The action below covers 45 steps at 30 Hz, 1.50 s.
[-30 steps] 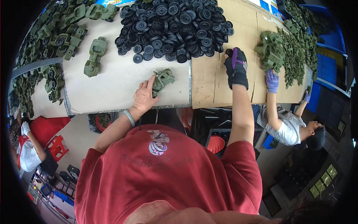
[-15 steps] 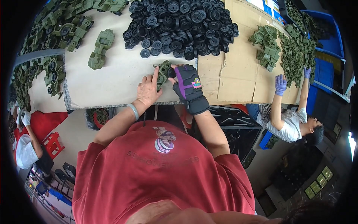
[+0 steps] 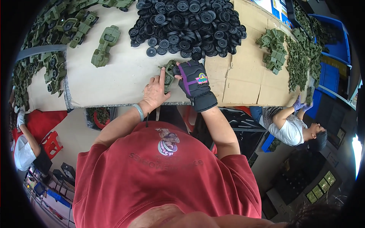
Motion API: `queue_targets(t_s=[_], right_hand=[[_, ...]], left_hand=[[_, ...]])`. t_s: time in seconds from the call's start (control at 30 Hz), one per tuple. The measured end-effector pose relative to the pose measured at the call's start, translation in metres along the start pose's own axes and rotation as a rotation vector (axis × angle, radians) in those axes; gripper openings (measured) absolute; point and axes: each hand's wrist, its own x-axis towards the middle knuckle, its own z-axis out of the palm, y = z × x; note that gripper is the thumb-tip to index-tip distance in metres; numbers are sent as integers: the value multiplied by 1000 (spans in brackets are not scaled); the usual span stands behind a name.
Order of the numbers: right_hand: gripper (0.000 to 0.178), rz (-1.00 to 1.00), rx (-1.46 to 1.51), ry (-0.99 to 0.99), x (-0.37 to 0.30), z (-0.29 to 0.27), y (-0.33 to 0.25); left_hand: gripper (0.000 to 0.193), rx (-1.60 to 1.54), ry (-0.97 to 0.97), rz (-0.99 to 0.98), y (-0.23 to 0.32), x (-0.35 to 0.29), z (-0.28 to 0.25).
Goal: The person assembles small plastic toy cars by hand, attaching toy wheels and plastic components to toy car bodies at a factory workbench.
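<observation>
A green plastic toy military vehicle point(image 3: 169, 74) stands near the table's front edge between my hands. My left hand point(image 3: 155, 91) steadies it from the left, the index finger stretched along its side. My right hand point(image 3: 194, 80), in a black and purple padded glove with bare fingertips, presses a black toy wheel point(image 3: 176, 70) against the vehicle's right side. The glove and fingers partly cover the wheel and that side of the vehicle. Just beyond lies a large heap of black wheels point(image 3: 186, 28). Another green toy vehicle point(image 3: 105, 45) lies to the left on the pale table covering.
Piled green vehicles point(image 3: 57, 28) fill the far left, beside a grey strip point(image 3: 42, 50). Cardboard point(image 3: 243, 81) covers the table's right part, with green bodies point(image 3: 274, 51) and a heap of green parts point(image 3: 300, 60). A gloved co-worker point(image 3: 291, 123) works at the right, another person at the far left.
My hands stay at the vehicle with the wheel pressed to it; the view has shifted slightly. The right co-worker's gloved hands have drawn back toward the body and now hold a green piece.
</observation>
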Motion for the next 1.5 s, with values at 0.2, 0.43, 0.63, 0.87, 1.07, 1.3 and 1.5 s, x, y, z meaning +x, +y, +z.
queue_targets(t_s=[0.2, 0.43, 0.63, 0.87, 1.07, 1.3, 1.5], right_hand=[[59, -54, 152, -32, -4, -7, 4], [37, -11, 254, 254, 36, 13, -9], [34, -23, 3, 75, 73, 47, -39], [19, 261, 69, 95, 76, 65, -28], [23, 189, 45, -132, 90, 59, -24], [27, 33, 136, -33, 84, 56, -22], [34, 146, -61, 223, 86, 13, 2]], left_hand=[[132, -233, -68, 8, -18, -7, 1], [140, -203, -66, -7, -16, -23, 9], [143, -224, 8, 41, -40, -22, 44], [143, -281, -18, 44, -32, -19, 30], [142, -300, 17, 6, -30, -19, 53], [130, -521, 120, 63, -26, -21, 43], [111, -782, 473, -280, -24, -7, 41]])
